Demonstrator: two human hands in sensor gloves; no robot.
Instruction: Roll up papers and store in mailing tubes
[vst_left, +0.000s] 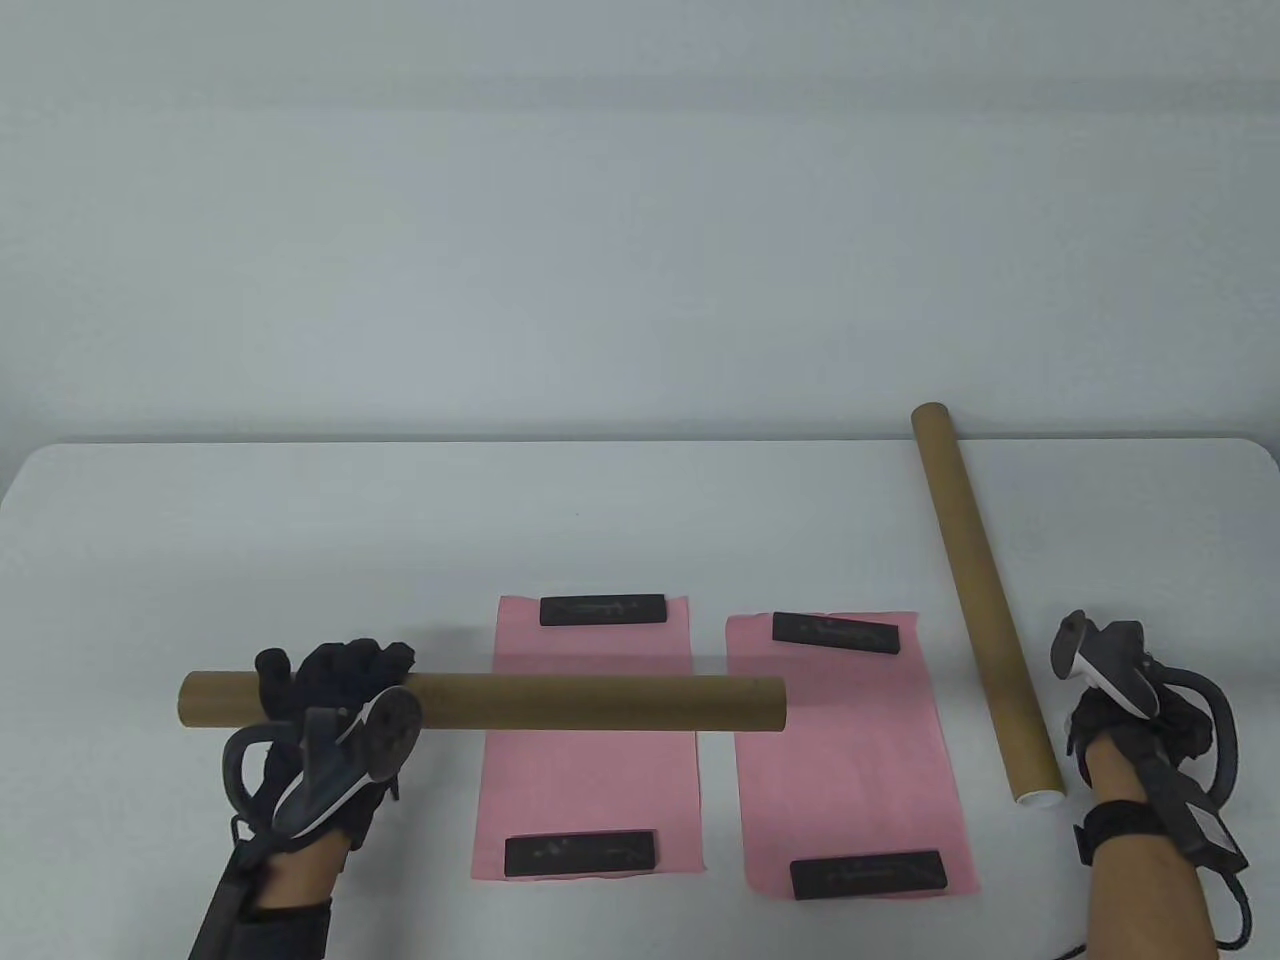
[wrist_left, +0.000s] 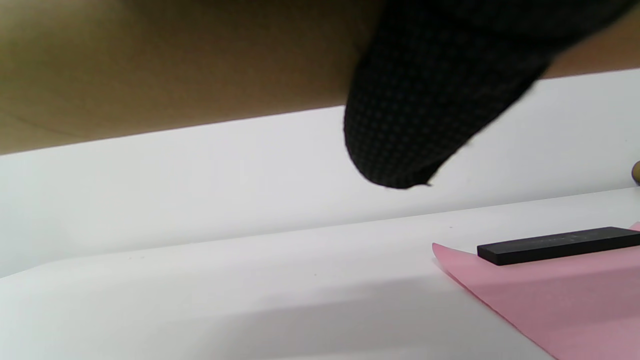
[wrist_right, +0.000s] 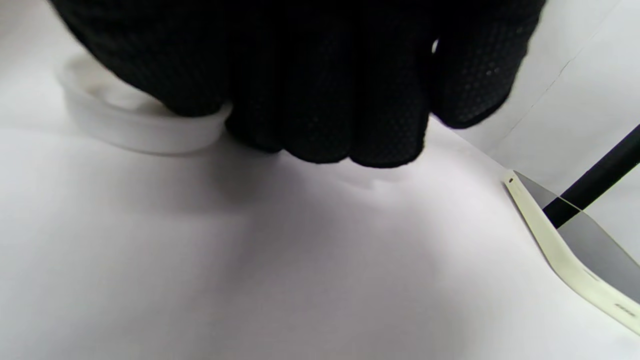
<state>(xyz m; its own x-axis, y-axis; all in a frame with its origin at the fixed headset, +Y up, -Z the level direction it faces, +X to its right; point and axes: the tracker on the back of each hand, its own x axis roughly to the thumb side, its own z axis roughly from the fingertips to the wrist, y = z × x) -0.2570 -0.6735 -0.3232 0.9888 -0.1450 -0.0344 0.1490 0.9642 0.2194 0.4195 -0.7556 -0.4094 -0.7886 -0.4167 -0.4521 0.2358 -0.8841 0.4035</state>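
Table view: white table (vst_left: 640, 520) (pale wall (vst_left: 640, 200) behind); left fingers (vst_left: 345, 665) grip tube (vst_left: 560, 702), right fingers (wrist_right: 330, 100) hold cap (wrist_right: 145, 132).

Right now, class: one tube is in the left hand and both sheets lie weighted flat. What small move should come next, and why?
Probably set the held tube down beside the pink sheets: it hangs across them in the left hand, blocking rolling.

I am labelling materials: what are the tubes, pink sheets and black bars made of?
Tubes: probably cardboard, matte brown; one has a white end plug.
Pink sheets: thin paper, lying flat.
Black bars: matte, rigid; plastic or metal, cannot tell.
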